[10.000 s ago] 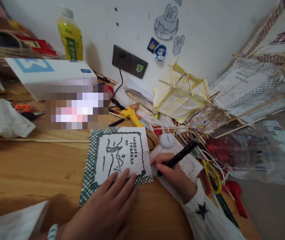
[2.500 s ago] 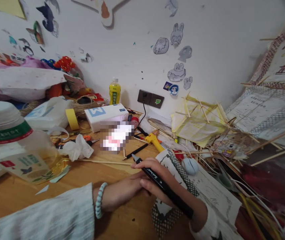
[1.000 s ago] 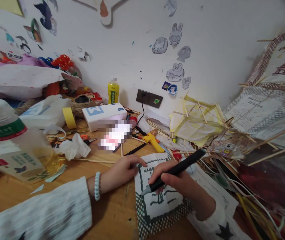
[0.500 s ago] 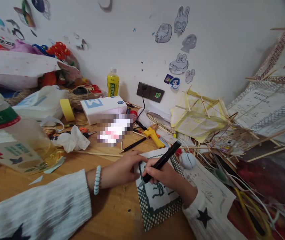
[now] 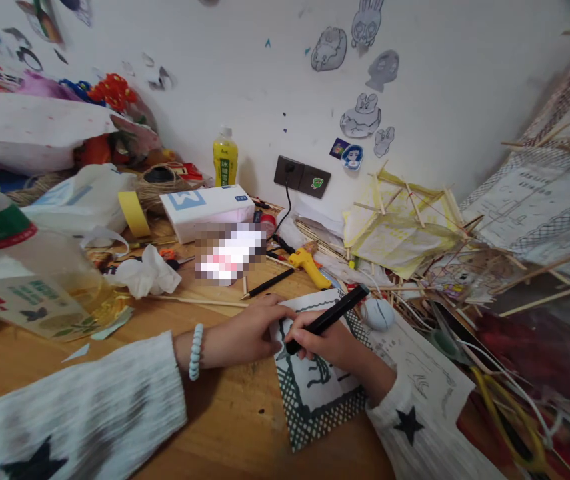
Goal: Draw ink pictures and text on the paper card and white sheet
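My right hand (image 5: 322,341) is closed round a black marker (image 5: 332,317), held at a slant with its tip low and left, at the left border of a paper sheet (image 5: 309,417). Dark green crosshatching, a wavy frame and brush-like strokes cover this sheet. My left hand (image 5: 245,333) lies on the sheet's left edge, thumb and forefinger apart, with a pale beaded bracelet (image 5: 195,352) at the wrist. Partly under my right forearm, a second sheet with line drawing (image 5: 425,373) shows to the right.
Behind the sheet lie a yellow glue gun (image 5: 309,263), a black pen (image 5: 269,283) and a blurred-out bright screen (image 5: 229,253). A large bottle (image 5: 29,280) stands left. Scissors (image 5: 509,420), cables and thin wooden sticks (image 5: 315,237) crowd the right, near a yellow stick-framed paper piece (image 5: 389,240).
The marker tip has shifted slightly up along the sheet's left border, and the marker leans a little lower. My left hand stays at the edge. The camera view has tilted slightly.
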Available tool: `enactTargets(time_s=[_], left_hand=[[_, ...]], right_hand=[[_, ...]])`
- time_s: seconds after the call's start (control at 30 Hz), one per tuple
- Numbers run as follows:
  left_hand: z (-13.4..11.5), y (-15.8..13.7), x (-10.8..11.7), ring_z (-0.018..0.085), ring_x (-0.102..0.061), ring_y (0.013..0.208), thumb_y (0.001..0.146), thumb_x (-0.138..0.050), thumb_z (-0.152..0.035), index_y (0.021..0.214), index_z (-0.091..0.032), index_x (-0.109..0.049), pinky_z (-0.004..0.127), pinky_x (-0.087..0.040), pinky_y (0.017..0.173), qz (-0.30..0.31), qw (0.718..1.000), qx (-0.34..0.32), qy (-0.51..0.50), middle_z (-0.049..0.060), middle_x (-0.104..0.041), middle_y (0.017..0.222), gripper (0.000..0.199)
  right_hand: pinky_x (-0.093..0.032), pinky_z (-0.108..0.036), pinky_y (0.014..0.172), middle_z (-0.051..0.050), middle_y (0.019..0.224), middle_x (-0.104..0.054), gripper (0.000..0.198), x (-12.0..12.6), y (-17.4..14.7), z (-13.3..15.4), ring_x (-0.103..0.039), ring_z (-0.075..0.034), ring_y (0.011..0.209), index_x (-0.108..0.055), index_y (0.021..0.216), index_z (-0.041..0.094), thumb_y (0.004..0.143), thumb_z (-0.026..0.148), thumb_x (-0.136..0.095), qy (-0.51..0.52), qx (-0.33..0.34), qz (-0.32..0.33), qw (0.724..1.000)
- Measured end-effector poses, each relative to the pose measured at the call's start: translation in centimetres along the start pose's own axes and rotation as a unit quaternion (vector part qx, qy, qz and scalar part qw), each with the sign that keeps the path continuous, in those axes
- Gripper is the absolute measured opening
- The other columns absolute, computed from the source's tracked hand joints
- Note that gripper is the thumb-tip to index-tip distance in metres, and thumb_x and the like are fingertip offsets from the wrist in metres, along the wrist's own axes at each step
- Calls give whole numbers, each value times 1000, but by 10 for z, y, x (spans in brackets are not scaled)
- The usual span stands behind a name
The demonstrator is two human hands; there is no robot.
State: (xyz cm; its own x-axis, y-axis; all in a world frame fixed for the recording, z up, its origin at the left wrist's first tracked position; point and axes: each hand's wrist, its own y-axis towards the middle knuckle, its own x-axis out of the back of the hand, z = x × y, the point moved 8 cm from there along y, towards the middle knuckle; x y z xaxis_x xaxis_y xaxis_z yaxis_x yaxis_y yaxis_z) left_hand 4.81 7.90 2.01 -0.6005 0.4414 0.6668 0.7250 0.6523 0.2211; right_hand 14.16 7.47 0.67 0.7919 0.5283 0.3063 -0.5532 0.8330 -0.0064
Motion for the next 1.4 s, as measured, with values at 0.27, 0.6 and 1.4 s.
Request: enactTargets(time_s=[0.27,0.6,1.4], left_hand=[[-2,-1,-1,26,-49,104,71,-60,-8,108,-21,-62,39,-41,91,13,1000,9,1,7,-53,107,39],[2,-1,-1,25,-48,102,67,-61,-6,109,-23,-61,39,-41,89,17,1000,19,11,5,-52,104,45],[2,1,0,24,-51,98,70,-59,-6,108,-19,-61,39,-43,86,19,1000,-5,-12,7,-55,103,40]], right_hand=[[-39,-19,43,3,53,-55,28,0,0,-3,-51,-8,44,-62,73,16,82,42,-58,-3,-8,10,1000],[-35,-16,40,5,49,-53,18,2,0,-5,-46,-6,40,-65,71,14,82,27,-58,-10,-31,2,999],[-42,-18,44,3,55,-58,26,1,1,-4,-52,-8,46,-66,77,16,79,42,-62,12,-18,-5,1000]])
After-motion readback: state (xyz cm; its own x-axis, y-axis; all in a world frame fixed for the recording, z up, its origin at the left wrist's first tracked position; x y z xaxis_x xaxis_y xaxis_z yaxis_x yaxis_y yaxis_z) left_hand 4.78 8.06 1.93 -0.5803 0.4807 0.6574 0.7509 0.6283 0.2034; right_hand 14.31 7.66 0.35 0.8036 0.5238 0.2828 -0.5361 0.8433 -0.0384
